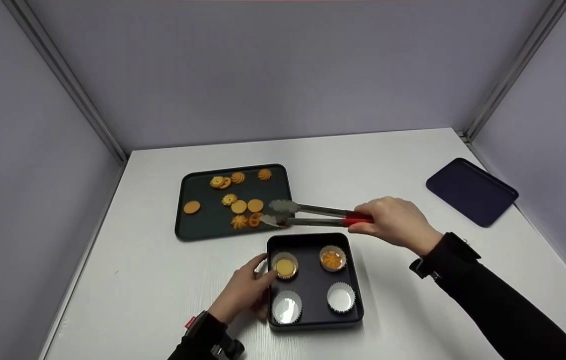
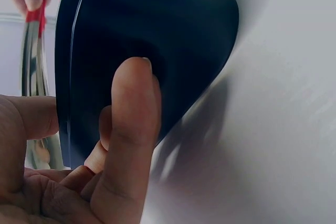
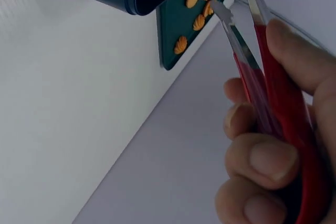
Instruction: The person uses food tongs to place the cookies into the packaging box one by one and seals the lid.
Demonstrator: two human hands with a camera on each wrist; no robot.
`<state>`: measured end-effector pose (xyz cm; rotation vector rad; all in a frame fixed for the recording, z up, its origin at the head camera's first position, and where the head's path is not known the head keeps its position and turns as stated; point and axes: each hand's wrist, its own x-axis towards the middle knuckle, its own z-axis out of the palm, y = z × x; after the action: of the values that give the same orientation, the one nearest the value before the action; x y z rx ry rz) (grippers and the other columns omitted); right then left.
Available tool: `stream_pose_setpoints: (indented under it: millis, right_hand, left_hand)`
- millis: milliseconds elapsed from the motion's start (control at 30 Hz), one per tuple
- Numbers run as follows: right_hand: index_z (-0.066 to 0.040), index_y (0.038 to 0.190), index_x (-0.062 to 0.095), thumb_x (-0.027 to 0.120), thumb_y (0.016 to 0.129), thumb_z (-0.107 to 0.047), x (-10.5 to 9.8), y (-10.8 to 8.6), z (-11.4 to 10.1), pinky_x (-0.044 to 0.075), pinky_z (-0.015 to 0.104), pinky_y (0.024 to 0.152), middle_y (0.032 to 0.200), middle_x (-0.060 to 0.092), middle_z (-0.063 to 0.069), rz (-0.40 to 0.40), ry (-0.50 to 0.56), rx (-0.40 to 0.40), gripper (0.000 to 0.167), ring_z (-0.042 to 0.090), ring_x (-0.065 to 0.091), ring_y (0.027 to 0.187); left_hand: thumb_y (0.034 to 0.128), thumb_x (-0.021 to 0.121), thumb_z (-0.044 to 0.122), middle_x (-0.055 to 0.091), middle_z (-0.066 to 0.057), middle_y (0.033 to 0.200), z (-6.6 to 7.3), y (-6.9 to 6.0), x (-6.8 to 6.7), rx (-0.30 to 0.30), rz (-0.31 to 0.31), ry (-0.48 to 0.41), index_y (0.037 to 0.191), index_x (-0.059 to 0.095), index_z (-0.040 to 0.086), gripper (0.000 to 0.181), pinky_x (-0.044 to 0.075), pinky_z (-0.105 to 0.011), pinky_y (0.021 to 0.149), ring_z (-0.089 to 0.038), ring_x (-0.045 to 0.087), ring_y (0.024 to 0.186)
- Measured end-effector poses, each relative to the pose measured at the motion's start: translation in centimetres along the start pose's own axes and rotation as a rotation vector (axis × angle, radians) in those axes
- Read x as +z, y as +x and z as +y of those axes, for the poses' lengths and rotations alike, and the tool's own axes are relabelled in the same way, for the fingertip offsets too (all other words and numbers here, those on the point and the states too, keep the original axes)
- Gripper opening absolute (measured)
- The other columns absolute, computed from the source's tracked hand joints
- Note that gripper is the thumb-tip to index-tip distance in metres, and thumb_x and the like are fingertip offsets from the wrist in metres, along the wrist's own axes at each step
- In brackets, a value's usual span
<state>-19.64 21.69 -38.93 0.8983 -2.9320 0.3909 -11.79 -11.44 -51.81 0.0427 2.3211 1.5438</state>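
My right hand grips red-handled metal tongs; their tips stand a little apart over the right front part of the green tray, near a ring-shaped cookie, with no cookie visible between them. My left hand holds the left wall of the dark square pan, thumb at the rim and fingers against the outer side. Inside are paper cups: a round cookie lies in the back left one, a star-shaped cookie in the back right one. The front left cup and front right cup hold nothing.
Several round and swirled cookies lie on the green tray behind the pan. A dark flat tray stands at the table's right edge. Grey walls enclose the white table at the back and both sides.
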Motion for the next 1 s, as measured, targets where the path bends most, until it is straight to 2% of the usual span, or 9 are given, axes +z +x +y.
stream_pose_setpoints:
  millis: [267,433,567,833,1000]
  right_hand:
    - [-0.016,0.085,0.071,0.078,0.088,-0.044,1.4,2.5,-2.4,0.045,0.036,0.054,0.076,0.066,-0.005,0.0,-0.064,0.008,0.029,0.015,0.059,0.066]
    - [-0.016,0.08,0.068,0.078,0.087,-0.045,2.1,3.6,-3.5,0.042,0.034,0.052,0.072,0.063,-0.004,-0.013,-0.117,0.003,0.032,0.015,0.056,0.063]
    - [-0.015,0.078,0.067,0.078,0.087,-0.046,2.6,4.2,-4.1,0.042,0.035,0.051,0.071,0.062,-0.004,-0.019,-0.149,0.004,0.034,0.016,0.055,0.062]
    - [-0.014,0.08,0.07,0.08,0.085,-0.044,3.4,5.0,-4.7,0.048,0.041,0.054,0.072,0.062,-0.001,-0.018,-0.195,0.004,0.033,0.022,0.061,0.063]
    - [-0.013,0.08,0.07,0.081,0.084,-0.043,3.6,5.0,-4.6,0.048,0.041,0.053,0.071,0.062,-0.001,0.007,-0.209,-0.019,0.032,0.022,0.061,0.061]
  left_hand:
    - [0.1023,0.062,0.033,0.054,0.004,0.068,0.0,0.0,0.0,0.001,-0.002,-0.018,0.157,0.038,0.003,0.067,0.043,-0.026,0.047,-0.009,0.047,0.051]
    - [0.1022,0.062,0.034,0.061,0.002,0.073,-0.2,0.1,0.0,-0.002,-0.005,-0.024,0.157,0.037,0.005,0.067,0.048,-0.028,0.048,-0.009,0.05,0.05]
    - [0.1018,0.062,0.034,0.064,0.0,0.077,-0.2,0.1,0.0,0.001,0.002,-0.018,0.157,0.038,0.007,0.066,0.05,-0.029,0.048,-0.01,0.052,0.05]
    - [0.1018,0.063,0.033,0.063,0.001,0.074,-0.2,0.0,0.0,0.009,0.008,-0.007,0.157,0.038,0.003,0.067,0.047,-0.027,0.049,-0.009,0.052,0.053]
    - [0.1019,0.062,0.033,0.064,0.0,0.075,-0.1,0.0,0.0,0.004,0.001,-0.024,0.157,0.037,0.005,0.067,0.049,-0.028,0.046,-0.009,0.052,0.048]
